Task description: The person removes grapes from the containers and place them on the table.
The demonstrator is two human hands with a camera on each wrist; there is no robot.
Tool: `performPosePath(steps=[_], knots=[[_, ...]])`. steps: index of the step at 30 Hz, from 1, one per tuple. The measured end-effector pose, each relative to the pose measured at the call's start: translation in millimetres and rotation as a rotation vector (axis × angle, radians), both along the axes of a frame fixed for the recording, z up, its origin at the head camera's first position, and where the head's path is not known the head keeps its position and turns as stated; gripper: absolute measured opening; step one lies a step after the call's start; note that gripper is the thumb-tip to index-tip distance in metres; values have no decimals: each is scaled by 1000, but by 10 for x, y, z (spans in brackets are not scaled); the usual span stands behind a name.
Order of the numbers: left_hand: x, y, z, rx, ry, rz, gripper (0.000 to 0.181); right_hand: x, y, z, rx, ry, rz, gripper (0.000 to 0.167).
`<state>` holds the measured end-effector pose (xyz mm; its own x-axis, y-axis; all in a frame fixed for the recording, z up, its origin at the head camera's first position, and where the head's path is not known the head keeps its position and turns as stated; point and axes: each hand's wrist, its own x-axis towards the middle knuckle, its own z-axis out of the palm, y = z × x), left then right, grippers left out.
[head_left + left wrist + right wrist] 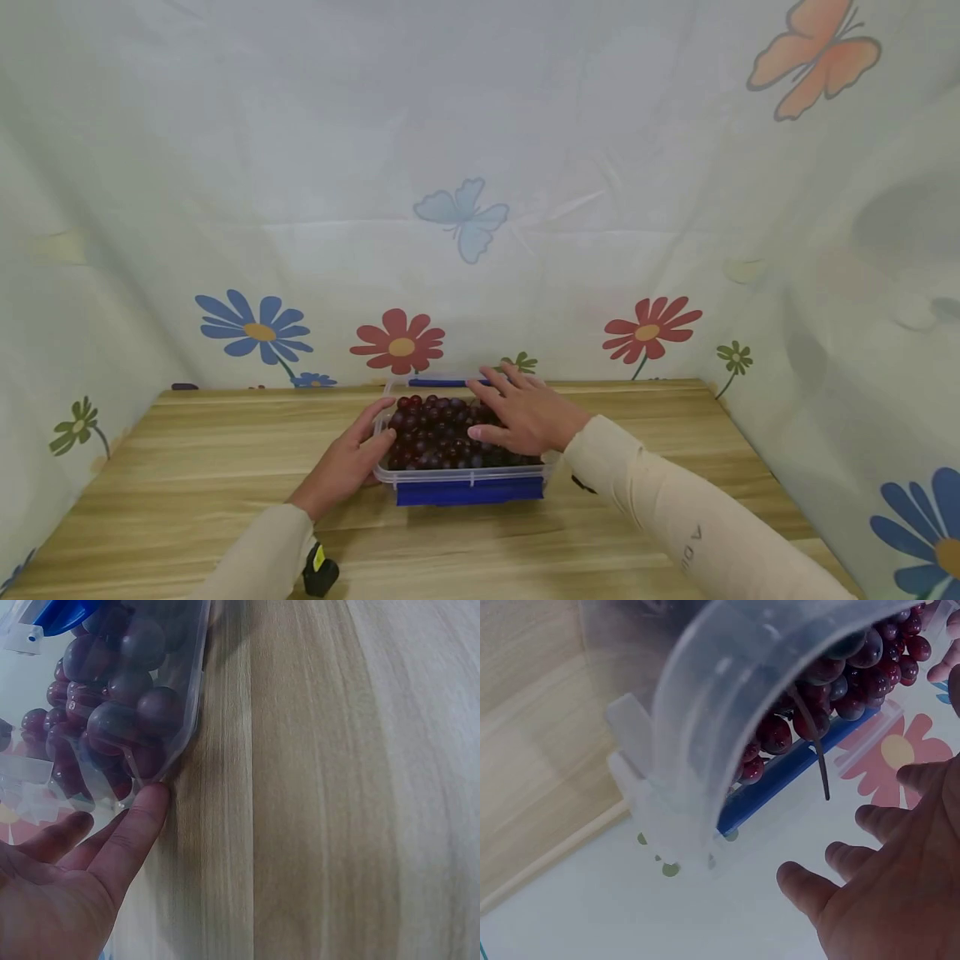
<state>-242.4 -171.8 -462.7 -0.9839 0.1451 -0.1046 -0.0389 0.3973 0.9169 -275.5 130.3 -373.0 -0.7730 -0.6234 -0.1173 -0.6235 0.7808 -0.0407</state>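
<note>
A clear plastic container (472, 477) with blue latches stands on the table, filled with dark red-purple grapes (431, 429). My left hand (345, 462) holds its left side, with the thumb at the rim. In the left wrist view a fingertip touches the container's lower corner (169, 761), beside the grapes (116, 724) seen through the wall. My right hand (528, 412) is over the right part of the grapes with its fingers spread, hiding some of them. In the right wrist view a brown stem (817, 750) sticks out past the blue latch (780, 776).
The wood-grain table (225, 467) extends around the container. Behind it and at both sides hangs a pale cloth (337, 167) printed with flowers and butterflies. A black device (320, 575) sits at the left wrist.
</note>
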Motion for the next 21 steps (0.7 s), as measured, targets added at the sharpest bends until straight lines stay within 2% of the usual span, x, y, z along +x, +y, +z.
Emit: performPosePath(steps=[8, 14, 21], knots=[[7, -10, 1, 8, 8, 0, 57, -43, -128, 91, 39, 17, 69, 75], [4, -25, 6, 10, 16, 4, 58, -81, -265, 155, 75, 21, 65, 80], [0, -13, 3, 22, 12, 7, 58, -130, -392, 150, 106, 2, 75, 85]])
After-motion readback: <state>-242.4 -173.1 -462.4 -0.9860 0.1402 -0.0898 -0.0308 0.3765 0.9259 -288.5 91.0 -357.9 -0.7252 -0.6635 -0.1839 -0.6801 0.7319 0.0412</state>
